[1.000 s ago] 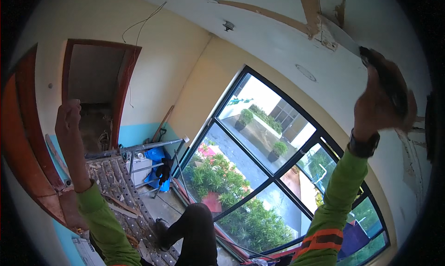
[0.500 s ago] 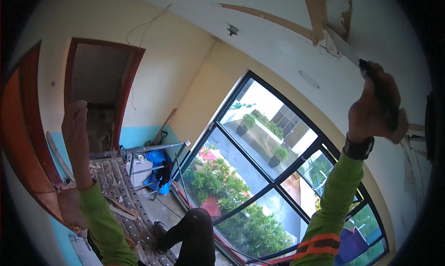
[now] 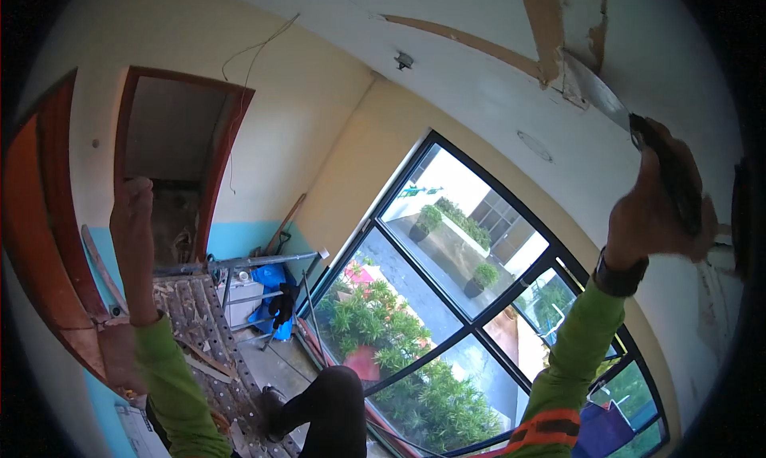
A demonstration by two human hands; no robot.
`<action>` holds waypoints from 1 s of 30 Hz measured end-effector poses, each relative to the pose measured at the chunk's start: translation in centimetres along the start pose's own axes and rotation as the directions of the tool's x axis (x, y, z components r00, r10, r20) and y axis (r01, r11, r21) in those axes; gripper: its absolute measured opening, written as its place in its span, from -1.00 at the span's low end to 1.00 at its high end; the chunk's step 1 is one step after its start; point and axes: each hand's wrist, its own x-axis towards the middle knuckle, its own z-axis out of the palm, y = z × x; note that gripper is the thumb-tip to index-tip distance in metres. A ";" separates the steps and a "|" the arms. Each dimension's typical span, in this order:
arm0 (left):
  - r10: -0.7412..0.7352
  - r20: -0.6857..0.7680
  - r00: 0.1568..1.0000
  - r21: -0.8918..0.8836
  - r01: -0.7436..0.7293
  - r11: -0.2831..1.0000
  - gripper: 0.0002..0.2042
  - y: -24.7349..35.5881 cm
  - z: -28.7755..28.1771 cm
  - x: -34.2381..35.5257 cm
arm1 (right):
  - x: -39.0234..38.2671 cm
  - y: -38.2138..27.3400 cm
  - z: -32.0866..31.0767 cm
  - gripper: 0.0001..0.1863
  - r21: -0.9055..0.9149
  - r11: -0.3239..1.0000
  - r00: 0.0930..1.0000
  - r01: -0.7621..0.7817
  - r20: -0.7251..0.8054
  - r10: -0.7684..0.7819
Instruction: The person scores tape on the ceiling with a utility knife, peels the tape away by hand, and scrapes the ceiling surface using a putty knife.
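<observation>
High on the right, my right hand (image 3: 662, 191) is closed round the black handle of a tool with a long, pale metal blade (image 3: 600, 92). Its blade reaches up and left to the ceiling, where its far end meets the broken edge beside a brown strip (image 3: 545, 27). Whether the tip is under the surface I cannot tell. My left hand (image 3: 133, 211) is raised at the left, in front of the dark doorway (image 3: 171, 131). Its fingers look bent and together, with nothing visible in them.
A perforated metal platform (image 3: 195, 314) strewn with debris lies below, beside my bent knee (image 3: 335, 394). Metal rails (image 3: 263, 258) and a blue bag (image 3: 270, 278) are past it. A black-framed window (image 3: 471, 322) fills the middle right. Loose wires (image 3: 239, 131) hang at the far wall.
My right hand has moved slightly down and right with the tool, and the blade shows more clearly. My left hand stays raised. The view has shifted a little.
</observation>
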 end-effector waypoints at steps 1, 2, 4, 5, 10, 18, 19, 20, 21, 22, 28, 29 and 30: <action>0.034 0.012 0.999 0.022 -0.034 0.999 -0.80 -0.2 -0.1 0.2 | 0.2 0.2 0.0 -0.63 0.047 0.998 0.999 -0.028 -0.033 0.030; 0.037 0.012 0.999 0.018 -0.037 0.999 -0.80 -0.4 -0.1 0.4 | 0.2 0.2 0.5 -0.63 0.107 0.990 0.996 0.089 -0.028 -0.087; 0.045 0.008 0.999 -0.018 -0.045 0.999 -0.80 -0.6 -0.1 0.6 | 0.5 0.7 1.5 -0.63 0.181 0.937 0.954 0.300 -0.055 -0.295; 0.044 0.009 0.999 -0.022 -0.044 0.999 -0.80 -0.6 -0.2 0.5 | 0.8 0.9 1.7 -0.64 0.193 0.899 0.919 0.393 -0.079 -0.385; 0.017 0.015 1.000 0.014 -0.017 1.000 -0.81 -1.3 -0.5 0.7 | 1.4 0.4 -0.7 -0.52 0.321 0.947 0.955 0.020 0.274 -0.113; 0.013 0.023 1.000 0.001 -0.013 1.000 -0.81 -0.6 -0.9 0.6 | 2.0 -1.0 0.1 -0.57 0.459 0.888 0.999 -0.018 -0.023 0.032; 0.009 -0.008 1.000 -0.007 -0.009 1.000 -0.81 0.2 -1.1 0.7 | 1.8 -0.8 -0.1 -0.57 0.173 0.982 0.996 0.081 -0.050 -0.074; 0.014 -0.014 1.000 0.002 -0.014 1.000 -0.81 0.2 -1.3 0.7 | 1.9 -0.6 -0.2 -0.56 -0.124 0.977 0.981 0.175 -0.066 -0.184; 0.014 -0.024 1.000 -0.009 -0.014 1.000 -0.81 0.0 -1.4 0.7 | 2.0 -1.3 -1.3 -0.57 -0.026 0.991 0.989 0.132 0.077 -0.129; 0.010 -0.031 0.999 -0.032 -0.011 0.999 -0.82 -0.2 -1.3 0.7 | 2.0 -1.8 -1.7 -0.58 0.158 0.986 0.990 0.052 0.125 -0.073; -0.012 -0.011 1.000 0.031 0.012 0.999 -0.82 -0.6 -1.9 0.8 | 2.2 0.2 -0.3 -0.51 0.245 0.963 0.967 0.114 0.196 -0.164; -0.015 -0.010 1.000 0.030 0.015 0.999 -0.82 -0.6 -2.1 0.9 | 2.7 -0.5 -0.3 -0.49 0.309 0.950 0.967 0.034 0.230 -0.109; -0.018 0.004 1.000 0.059 0.017 0.998 -0.75 -0.4 -2.4 1.1 | 3.3 -1.0 -0.2 -0.46 0.370 0.928 0.964 -0.047 0.259 -0.055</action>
